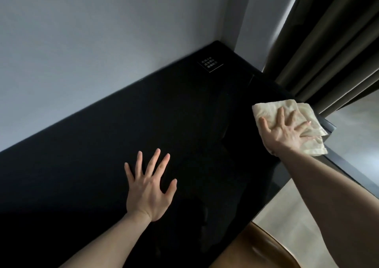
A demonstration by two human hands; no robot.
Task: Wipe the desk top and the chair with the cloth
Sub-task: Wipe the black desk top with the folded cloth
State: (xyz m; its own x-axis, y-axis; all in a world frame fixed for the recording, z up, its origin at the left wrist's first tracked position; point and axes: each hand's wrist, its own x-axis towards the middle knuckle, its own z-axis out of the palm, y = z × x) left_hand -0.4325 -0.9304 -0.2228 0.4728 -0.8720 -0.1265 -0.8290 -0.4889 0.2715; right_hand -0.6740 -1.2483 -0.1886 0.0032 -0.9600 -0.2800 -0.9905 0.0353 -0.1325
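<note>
- Head view: a black desk (pixel 102 155) runs from the near left to the far right corner, set against a pale wall (pixel 92 42).
- The left hand (pixel 148 192) lies flat on the desk top, near the middle of the frame, with its fingers straight and spread; it holds nothing.
- The right hand (pixel 285 132) presses down on a cream cloth (pixel 270 112) with straight, fanned fingers, palm on the fabric, not curled round it.
- The cloth is folded and sits at the right edge of the desk, one corner seeming to hang just over the rim; the frame is a little blurred there, so I cannot be sure.
- A small dark card with pale lettering (pixel 210 63) lies on the desk at the far end, near the wall corner; the text is too small to read.
- Dark curtains (pixel 328 52) hang at the far right, just beyond the desk's end.
- A brown curved chair (pixel 256 249) shows at the near right, below the desk's front edge, apart from both hands.
- Pale floor (pixel 287 206) is visible between the chair and the right forearm.
</note>
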